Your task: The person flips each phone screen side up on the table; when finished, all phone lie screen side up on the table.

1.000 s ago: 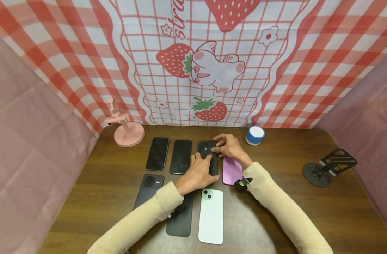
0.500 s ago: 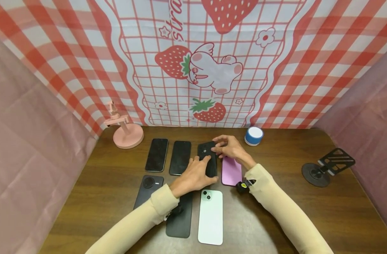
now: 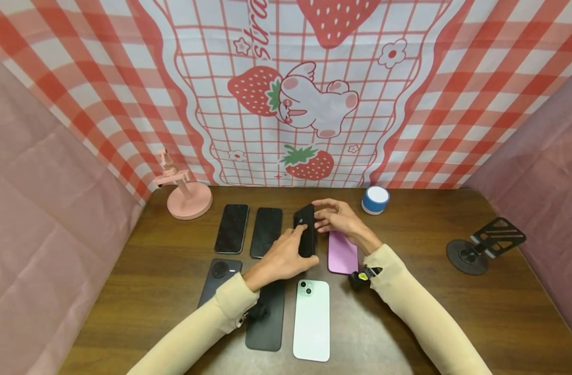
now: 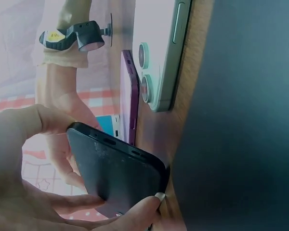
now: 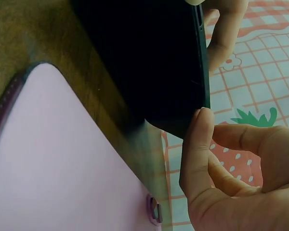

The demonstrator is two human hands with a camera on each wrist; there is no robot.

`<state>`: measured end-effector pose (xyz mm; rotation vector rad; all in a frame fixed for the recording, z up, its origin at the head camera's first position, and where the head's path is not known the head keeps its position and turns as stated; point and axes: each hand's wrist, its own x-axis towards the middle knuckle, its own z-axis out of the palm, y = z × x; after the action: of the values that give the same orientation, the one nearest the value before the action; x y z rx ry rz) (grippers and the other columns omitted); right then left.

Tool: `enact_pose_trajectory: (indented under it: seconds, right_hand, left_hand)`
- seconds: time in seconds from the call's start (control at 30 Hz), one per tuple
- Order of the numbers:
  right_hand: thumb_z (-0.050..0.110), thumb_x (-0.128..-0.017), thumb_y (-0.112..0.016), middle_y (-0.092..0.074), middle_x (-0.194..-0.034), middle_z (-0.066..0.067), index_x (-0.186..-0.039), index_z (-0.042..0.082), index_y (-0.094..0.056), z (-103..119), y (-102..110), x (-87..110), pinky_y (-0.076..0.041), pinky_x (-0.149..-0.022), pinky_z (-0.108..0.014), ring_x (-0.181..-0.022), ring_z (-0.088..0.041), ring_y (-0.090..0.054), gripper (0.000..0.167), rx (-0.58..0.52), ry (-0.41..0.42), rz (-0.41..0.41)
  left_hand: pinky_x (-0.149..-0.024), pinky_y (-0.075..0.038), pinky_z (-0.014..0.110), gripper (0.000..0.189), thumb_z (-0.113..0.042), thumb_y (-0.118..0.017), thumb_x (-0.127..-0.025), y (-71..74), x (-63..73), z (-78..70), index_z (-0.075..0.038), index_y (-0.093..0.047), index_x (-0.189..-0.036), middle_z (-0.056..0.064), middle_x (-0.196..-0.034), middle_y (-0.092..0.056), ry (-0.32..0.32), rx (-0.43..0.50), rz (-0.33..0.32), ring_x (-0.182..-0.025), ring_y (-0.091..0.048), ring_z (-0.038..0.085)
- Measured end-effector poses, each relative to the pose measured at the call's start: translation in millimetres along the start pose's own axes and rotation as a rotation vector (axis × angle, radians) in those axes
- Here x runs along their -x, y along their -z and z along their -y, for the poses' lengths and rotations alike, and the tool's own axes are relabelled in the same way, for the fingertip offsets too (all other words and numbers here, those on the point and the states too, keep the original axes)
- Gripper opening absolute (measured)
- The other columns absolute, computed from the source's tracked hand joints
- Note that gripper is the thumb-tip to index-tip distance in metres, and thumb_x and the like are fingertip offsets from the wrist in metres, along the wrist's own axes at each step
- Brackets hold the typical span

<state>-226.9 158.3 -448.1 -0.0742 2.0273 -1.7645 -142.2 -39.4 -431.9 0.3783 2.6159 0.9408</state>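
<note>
A black phone [image 3: 308, 239] with a camera on its back is tipped up on its long edge, right side raised. My left hand [image 3: 283, 256] grips it, thumb at the lower corner and fingers over the back and far edge; its back [image 4: 120, 168] fills the middle of the left wrist view. At the upper right corner my right hand [image 3: 339, 220] pinches the edge; in the right wrist view the thumb [image 5: 197, 144] lies on the dark screen side [image 5: 154, 62]. Below the right hand lies a pink phone [image 3: 343, 254]. Nearer lies a pale green phone [image 3: 311, 323].
Two black phones [image 3: 232, 229] lie in the back row at left. In front are a dark grey phone [image 3: 220, 275] and another dark phone [image 3: 265, 330], partly under the left arm. A pink stand [image 3: 189, 200], a blue-and-white cylinder [image 3: 376, 200] and a black stand [image 3: 469, 258] stand around.
The black phone between my hands has gone from lying nearly flat to tilted up, its right side lifted. Both hands have stayed at it; the left has shifted slightly left.
</note>
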Motion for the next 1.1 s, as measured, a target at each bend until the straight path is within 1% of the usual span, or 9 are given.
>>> enact_pose_trajectory:
  seconds: [0.17, 0.27, 0.37, 0.43, 0.53, 0.67, 0.87, 1.0, 1.1]
  right_hand:
    - [0.002, -0.104, -0.053, -0.069, -0.115, -0.015, -0.154, -0.001, -0.043, -4.3, -3.0, -0.3, -0.062, -0.076, -0.025, -0.079, -0.010, -0.071, 0.051, -0.069, -0.001, 0.024]
    - [0.001, -0.104, -0.052, -0.070, -0.112, -0.014, -0.155, -0.003, -0.039, -7.2, -6.5, -0.3, -0.062, -0.077, -0.025, -0.080, -0.010, -0.072, 0.053, -0.090, -0.013, 0.044]
    - [0.002, -0.104, -0.051, -0.070, -0.116, -0.018, -0.155, -0.005, -0.037, -9.0, -10.1, 0.7, -0.062, -0.078, -0.025, -0.081, -0.010, -0.072, 0.053, -0.089, -0.018, 0.054]
    - [0.003, -0.105, -0.051, -0.070, -0.119, -0.020, -0.154, -0.006, -0.037, -10.2, -11.9, 1.6, -0.063, -0.078, -0.025, -0.082, -0.010, -0.072, 0.052, -0.090, -0.028, 0.062]
    - [0.005, -0.106, -0.051, -0.069, -0.122, -0.022, -0.153, -0.007, -0.037, -12.2, -13.2, 3.1, -0.063, -0.079, -0.026, -0.083, -0.011, -0.073, 0.050, -0.087, -0.044, 0.077]
    - [0.007, -0.107, -0.051, -0.068, -0.124, -0.026, -0.151, -0.009, -0.039, -13.3, -14.4, 6.1, -0.063, -0.084, -0.028, -0.084, -0.012, -0.074, 0.049, -0.067, -0.069, 0.084]
    - [0.008, -0.107, -0.054, -0.062, -0.136, -0.034, -0.148, -0.011, -0.043, -13.4, -17.3, 9.4, -0.063, -0.088, -0.034, -0.090, -0.019, -0.076, 0.047, -0.047, -0.082, 0.083]
    - [0.011, -0.105, -0.059, -0.062, -0.137, -0.034, -0.147, -0.011, -0.046, -12.7, -19.8, 10.4, -0.063, -0.086, -0.033, -0.092, -0.023, -0.078, 0.048, 0.003, -0.088, 0.071]
    - [0.013, -0.104, -0.062, -0.062, -0.136, -0.035, -0.147, -0.011, -0.046, -11.9, -21.4, 11.6, -0.063, -0.083, -0.032, -0.093, -0.026, -0.079, 0.051, 0.039, -0.092, 0.060]
  left_hand:
    - [-0.111, -0.044, 0.064, 0.088, -0.042, -0.072, -0.091, 1.9, 0.3, 2.4, -0.012, -0.033, -0.163, 0.028, -0.162, -0.039, -0.013, 0.015, -0.014, -0.144, -0.047, 0.047]
    - [-0.110, -0.046, 0.061, 0.087, -0.041, -0.072, -0.090, 2.7, 0.3, 3.3, -0.011, -0.034, -0.163, 0.026, -0.159, -0.044, -0.031, 0.041, -0.029, -0.140, -0.050, 0.043]
    - [-0.102, -0.052, 0.053, 0.085, -0.039, -0.071, -0.089, 3.3, 0.1, 4.9, -0.009, -0.036, -0.161, 0.023, -0.151, -0.053, -0.061, 0.077, -0.046, -0.129, -0.059, 0.037]
    - [-0.094, -0.056, 0.046, 0.083, -0.036, -0.072, -0.088, 3.7, -0.3, 6.8, -0.007, -0.039, -0.158, 0.020, -0.141, -0.059, -0.092, 0.114, -0.058, -0.117, -0.065, 0.032]
    - [-0.085, -0.059, 0.038, 0.077, -0.030, -0.072, -0.088, 4.8, -0.9, 9.7, -0.006, -0.042, -0.155, 0.017, -0.133, -0.064, -0.134, 0.175, -0.065, -0.105, -0.071, 0.026]
    - [-0.082, -0.061, 0.035, 0.074, -0.024, -0.072, -0.089, 6.5, -1.2, 12.3, -0.005, -0.042, -0.154, 0.017, -0.133, -0.064, -0.170, 0.233, -0.067, -0.101, -0.074, 0.026]
    - [-0.078, -0.062, 0.036, 0.074, -0.019, -0.073, -0.089, 9.6, 0.5, 15.8, -0.006, -0.040, -0.154, 0.020, -0.138, -0.062, -0.173, 0.272, -0.094, -0.099, -0.076, 0.027]
    - [-0.077, -0.061, 0.036, 0.076, -0.017, -0.072, -0.089, 12.1, 1.6, 18.3, -0.008, -0.040, -0.157, 0.019, -0.141, -0.062, -0.149, 0.286, -0.108, -0.100, -0.075, 0.027]
    - [-0.080, -0.060, 0.038, 0.076, -0.017, -0.070, -0.090, 13.8, 1.4, 20.9, -0.009, -0.039, -0.158, 0.019, -0.143, -0.062, -0.129, 0.291, -0.110, -0.103, -0.074, 0.029]
